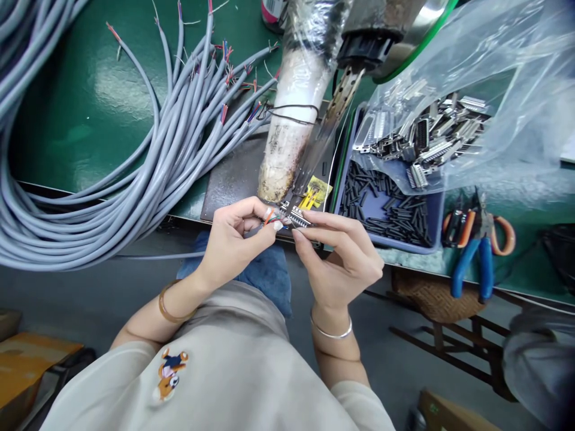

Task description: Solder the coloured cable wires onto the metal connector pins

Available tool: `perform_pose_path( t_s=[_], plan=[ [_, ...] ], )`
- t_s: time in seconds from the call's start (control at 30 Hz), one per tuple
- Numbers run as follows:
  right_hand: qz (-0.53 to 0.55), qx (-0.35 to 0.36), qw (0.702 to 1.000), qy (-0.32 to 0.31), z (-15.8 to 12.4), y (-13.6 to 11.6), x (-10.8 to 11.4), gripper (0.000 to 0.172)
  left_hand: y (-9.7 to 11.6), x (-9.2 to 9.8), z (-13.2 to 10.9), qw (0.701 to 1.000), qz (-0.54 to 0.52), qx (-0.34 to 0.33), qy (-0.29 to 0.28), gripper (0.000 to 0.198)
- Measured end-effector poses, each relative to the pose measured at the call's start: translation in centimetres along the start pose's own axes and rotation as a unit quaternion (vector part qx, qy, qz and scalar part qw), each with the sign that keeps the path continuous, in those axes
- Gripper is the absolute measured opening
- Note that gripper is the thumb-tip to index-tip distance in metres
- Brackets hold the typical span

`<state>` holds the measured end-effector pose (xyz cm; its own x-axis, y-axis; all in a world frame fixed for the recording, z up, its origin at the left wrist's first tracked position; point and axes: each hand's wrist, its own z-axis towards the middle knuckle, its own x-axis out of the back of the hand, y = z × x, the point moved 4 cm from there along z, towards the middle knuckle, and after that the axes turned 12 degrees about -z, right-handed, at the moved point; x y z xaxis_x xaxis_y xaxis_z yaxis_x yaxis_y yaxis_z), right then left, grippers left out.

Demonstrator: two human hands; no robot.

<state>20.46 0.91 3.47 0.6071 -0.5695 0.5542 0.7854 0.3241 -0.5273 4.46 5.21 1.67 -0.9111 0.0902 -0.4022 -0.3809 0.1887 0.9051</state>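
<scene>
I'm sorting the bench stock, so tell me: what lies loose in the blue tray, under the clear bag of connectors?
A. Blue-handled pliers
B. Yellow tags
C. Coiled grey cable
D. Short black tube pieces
D: the blue tray holds a heap of short black tube pieces, while the clear bag of connectors rests over its far end.

The connector (pixel 297 216) pins and coloured wire ends (pixel 271 219) between the fingertips are too small to tell apart.

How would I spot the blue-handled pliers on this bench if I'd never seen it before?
Start at the clear plastic bag of metal connectors on the right. Below it sits a blue tray of black tubes. The blue-handled pliers lie right of that tray, beside orange-handled tools; only they have blue grips.
</scene>
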Motion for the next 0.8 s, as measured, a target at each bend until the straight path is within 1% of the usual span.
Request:
perform_pose_path(
  t_s=[0.13, 0.33, 0.47, 0.6, 0.8],
  plan=[
    [-0.012, 0.009, 1.000, 0.001, -0.04, -0.24, 0.15, 0.023, 0.24, -0.07, 0.11, 1.000, -0.004, 0.004, -0.003, 0.017],
    [-0.022, 0.021, 1.000, -0.002, -0.45, -0.15, 0.22, 0.023, 0.18, -0.27, 0.31, 0.999, -0.027, 0.044, -0.013, 0.023],
    [-0.010, 0.011, 1.000, -0.002, -0.39, -0.03, 0.12, 0.021, 0.19, -0.30, 0.30, 0.998, -0.030, 0.053, -0.017, 0.024],
    [0.017, -0.020, 1.000, -0.013, -0.25, 0.00, -0.01, 0.020, 0.23, -0.26, 0.20, 0.998, -0.038, 0.044, -0.015, 0.027],
    [-0.003, -0.005, 1.000, -0.008, -0.21, -0.21, -0.10, 0.018, 0.13, -0.09, 0.10, 1.000, -0.023, 0.011, -0.001, 0.024]
  ],
)
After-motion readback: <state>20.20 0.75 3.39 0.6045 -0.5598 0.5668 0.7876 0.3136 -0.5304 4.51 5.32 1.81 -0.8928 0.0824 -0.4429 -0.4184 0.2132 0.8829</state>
